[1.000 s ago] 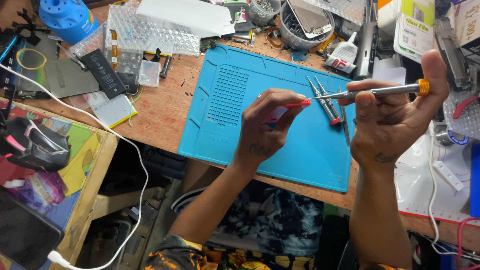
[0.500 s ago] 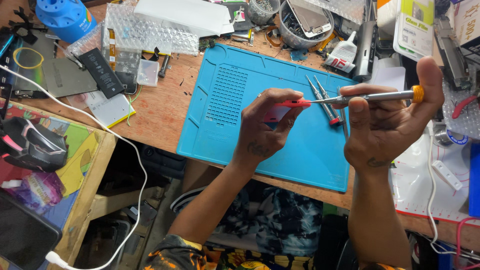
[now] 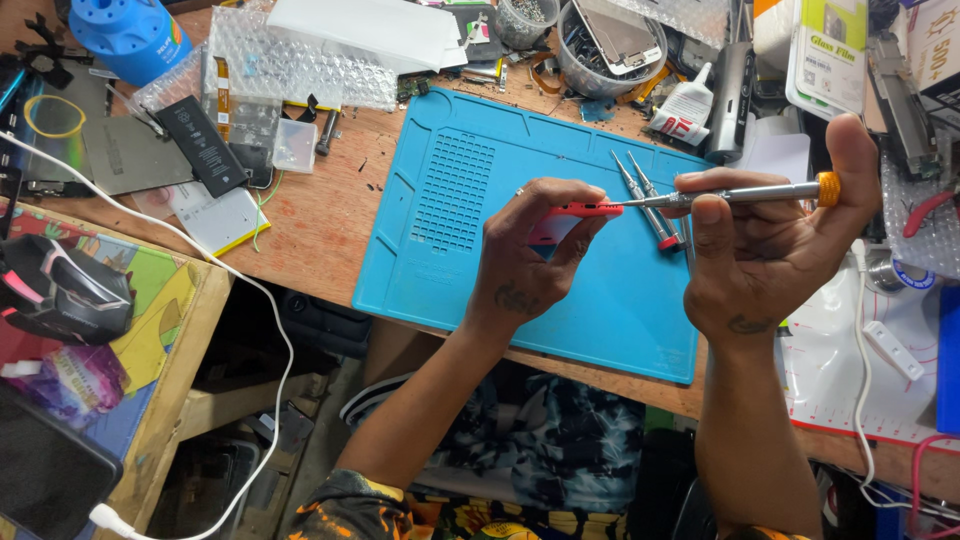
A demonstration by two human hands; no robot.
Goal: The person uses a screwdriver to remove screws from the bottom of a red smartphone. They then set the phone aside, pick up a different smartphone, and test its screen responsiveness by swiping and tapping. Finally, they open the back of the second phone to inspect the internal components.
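My left hand point(image 3: 530, 255) grips a small red device point(image 3: 578, 212) edge-on above the blue work mat point(image 3: 470, 200). My right hand point(image 3: 775, 245) holds a silver precision screwdriver point(image 3: 745, 193) with an orange end cap, lying level. Its tip meets the right end of the red device. Two more silver screwdrivers point(image 3: 648, 205) with red ends lie on the mat just behind the hands.
A wooden bench holds a black phone battery point(image 3: 203, 145), bubble wrap point(image 3: 300, 65), a blue bottle point(image 3: 130, 35), a bowl of parts point(image 3: 610, 45), a glue tube point(image 3: 683, 103) and red pliers point(image 3: 930, 212). A white cable point(image 3: 240, 290) hangs off the left edge.
Both hands have shifted very slightly to the left and nearer the bench with the device and screwdriver. The grip is the same.
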